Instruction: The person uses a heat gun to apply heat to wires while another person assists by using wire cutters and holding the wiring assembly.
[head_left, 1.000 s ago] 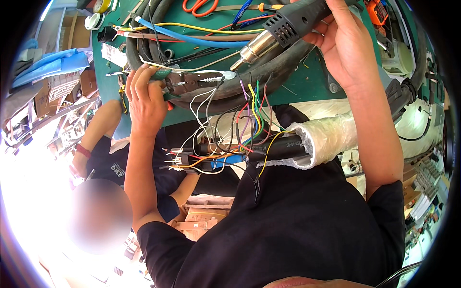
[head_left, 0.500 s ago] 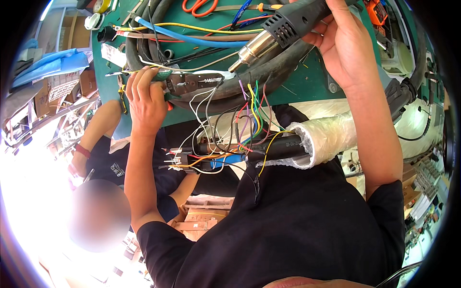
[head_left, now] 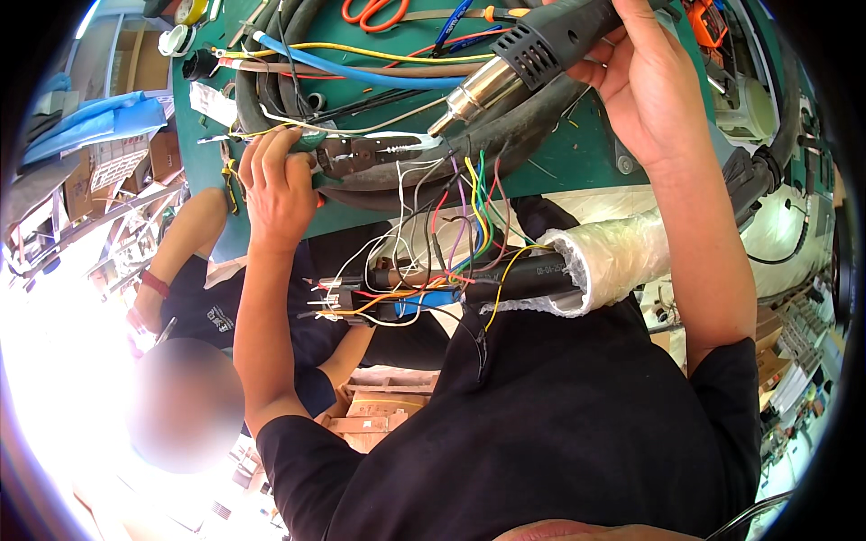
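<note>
My right hand point(head_left: 645, 95) grips a black heat gun point(head_left: 541, 50), its metal nozzle slanting down to the left. The nozzle tip is close to the jaws of a wire stripper point(head_left: 365, 153), whose handles my left hand point(head_left: 277, 189) is closed around. Below the jaws, thin coloured wires point(head_left: 469, 203) fan upward from a cable end; some white and grey wires point(head_left: 406, 194) rise to just under the tool. The wires come from a thick black cable point(head_left: 528, 278) wrapped in clear plastic film point(head_left: 622, 257), which lies across in front of my body.
Thick black cable coils point(head_left: 559, 113) lie on the green worktable point(head_left: 595, 171). Around them are blue and brown cables point(head_left: 361, 77), red-handled scissors point(head_left: 374, 11) and a blue pen point(head_left: 451, 27). Another person's arm point(head_left: 194, 234) is at the left, by the table edge.
The white and grey wires have shifted right and bunched closer under the heat gun's nozzle. The wire stripper has turned slightly; the heat gun has stayed in place.
</note>
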`<act>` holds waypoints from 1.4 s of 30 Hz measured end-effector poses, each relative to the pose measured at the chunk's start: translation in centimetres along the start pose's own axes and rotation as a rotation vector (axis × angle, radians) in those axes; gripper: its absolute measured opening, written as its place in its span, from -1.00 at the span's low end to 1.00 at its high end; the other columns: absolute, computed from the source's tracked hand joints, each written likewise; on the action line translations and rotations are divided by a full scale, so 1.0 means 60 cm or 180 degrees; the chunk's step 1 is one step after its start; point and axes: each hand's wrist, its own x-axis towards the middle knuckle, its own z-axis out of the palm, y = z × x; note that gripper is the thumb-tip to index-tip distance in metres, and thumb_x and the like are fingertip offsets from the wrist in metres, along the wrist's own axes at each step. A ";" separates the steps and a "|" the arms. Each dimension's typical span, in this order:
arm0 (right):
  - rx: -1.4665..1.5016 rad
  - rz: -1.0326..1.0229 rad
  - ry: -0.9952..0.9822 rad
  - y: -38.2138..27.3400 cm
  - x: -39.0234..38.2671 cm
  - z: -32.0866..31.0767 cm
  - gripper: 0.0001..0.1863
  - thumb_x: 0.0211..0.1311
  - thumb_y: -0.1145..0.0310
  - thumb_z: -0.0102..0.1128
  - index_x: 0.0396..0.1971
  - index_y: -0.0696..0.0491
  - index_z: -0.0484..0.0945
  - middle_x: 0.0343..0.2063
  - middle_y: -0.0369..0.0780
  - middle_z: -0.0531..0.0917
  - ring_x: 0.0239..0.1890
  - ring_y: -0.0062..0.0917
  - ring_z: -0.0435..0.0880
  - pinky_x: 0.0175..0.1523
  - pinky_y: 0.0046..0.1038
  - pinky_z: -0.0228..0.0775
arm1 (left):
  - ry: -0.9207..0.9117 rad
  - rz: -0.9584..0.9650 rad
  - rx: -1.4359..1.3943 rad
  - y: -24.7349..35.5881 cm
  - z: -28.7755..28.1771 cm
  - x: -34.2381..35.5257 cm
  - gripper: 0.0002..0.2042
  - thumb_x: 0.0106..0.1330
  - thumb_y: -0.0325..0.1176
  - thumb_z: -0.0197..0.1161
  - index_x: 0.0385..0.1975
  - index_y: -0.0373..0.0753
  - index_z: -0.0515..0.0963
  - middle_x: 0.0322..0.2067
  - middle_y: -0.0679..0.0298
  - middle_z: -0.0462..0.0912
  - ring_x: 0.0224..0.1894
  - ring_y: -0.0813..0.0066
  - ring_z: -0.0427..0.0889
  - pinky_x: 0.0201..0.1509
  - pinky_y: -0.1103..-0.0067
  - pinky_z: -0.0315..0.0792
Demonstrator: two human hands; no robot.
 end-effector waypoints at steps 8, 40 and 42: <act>-0.0035 0.0025 0.0039 -0.003 0.002 0.001 -0.55 0.34 -0.05 -0.04 -0.28 0.10 0.49 -0.35 -0.12 0.68 -0.36 -0.49 0.70 -0.30 -0.51 0.57 | -0.0327 -0.0375 -0.0073 -0.007 -0.003 0.020 -0.81 -0.02 -0.57 0.18 -0.37 -0.29 0.41 -0.02 0.16 0.42 0.10 0.16 0.40 0.21 0.27 0.23; 0.2702 -0.0263 -0.0331 -0.099 -0.030 0.120 -0.58 0.45 0.07 -0.24 -0.10 0.16 0.38 -0.18 -0.15 0.58 -0.17 -0.37 0.62 -0.08 -0.35 0.58 | -0.0461 -0.1820 -0.3731 0.101 -0.298 0.186 -0.61 0.32 -0.30 0.13 0.08 -0.36 0.42 -0.09 0.14 0.57 -0.16 0.47 0.58 -0.04 0.53 0.47; 0.2714 -0.0359 -0.0339 -0.127 -0.067 0.157 -0.55 0.44 0.04 -0.23 -0.10 0.16 0.36 -0.16 -0.15 0.52 -0.17 -0.39 0.57 -0.02 -0.35 0.52 | 0.0658 -0.1688 -0.4235 0.138 -0.234 0.239 -0.55 0.31 -0.25 0.19 0.09 -0.42 0.37 -0.05 0.10 0.53 -0.08 0.45 0.53 0.04 0.53 0.41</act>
